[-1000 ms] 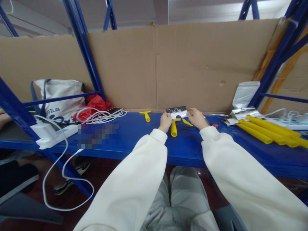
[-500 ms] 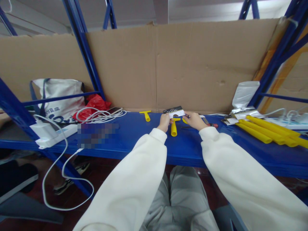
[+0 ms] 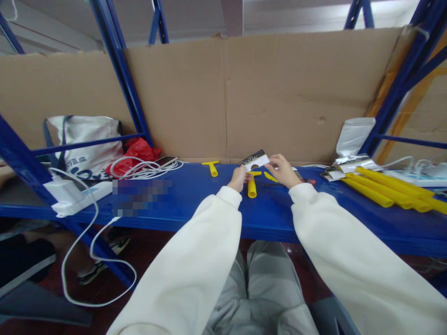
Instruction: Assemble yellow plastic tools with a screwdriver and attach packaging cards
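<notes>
My left hand (image 3: 238,178) is closed on the left end of a black-and-white printed card (image 3: 254,161) with a round notch in its lower edge. At the card's right end, the fingers of my right hand (image 3: 282,170) pinch its corner. The card is held tilted, its right end higher, above the blue shelf. Just below it lies a yellow T-shaped piece with a tube handle (image 3: 252,188). A small yellow piece (image 3: 270,177) lies by my right fingers. Farther left is another yellow T-shaped piece (image 3: 213,169).
Several yellow tubes (image 3: 394,186) and folded cards (image 3: 337,173) lie at the right. A red-handled tool (image 3: 308,181) is beyond my right wrist. White cables (image 3: 139,167), a red bag (image 3: 139,151), a cloth bag (image 3: 89,144) and a power strip (image 3: 84,197) occupy the left. Cardboard (image 3: 279,93) stands behind.
The card has tilted, its right end rising. My right hand has shifted its fingers at the card's right end and lifted slightly; my left hand stays almost in place.
</notes>
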Motion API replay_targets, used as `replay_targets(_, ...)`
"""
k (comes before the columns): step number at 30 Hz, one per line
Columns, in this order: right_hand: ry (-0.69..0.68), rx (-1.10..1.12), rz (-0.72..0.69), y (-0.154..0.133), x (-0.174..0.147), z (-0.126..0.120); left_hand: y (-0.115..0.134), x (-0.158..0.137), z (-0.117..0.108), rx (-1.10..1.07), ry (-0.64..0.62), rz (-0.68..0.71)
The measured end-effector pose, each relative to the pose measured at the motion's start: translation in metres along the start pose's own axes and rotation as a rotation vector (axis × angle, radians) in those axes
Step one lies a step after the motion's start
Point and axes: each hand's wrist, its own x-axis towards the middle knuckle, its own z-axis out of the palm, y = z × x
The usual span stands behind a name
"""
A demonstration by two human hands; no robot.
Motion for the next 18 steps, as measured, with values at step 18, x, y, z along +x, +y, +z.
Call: replay_targets(18, 0.002, -0.136, 0.099, 0.0, -0.002, -0.004, -0.023, 0.009, -0.005, 0.614, 0.127, 0.272)
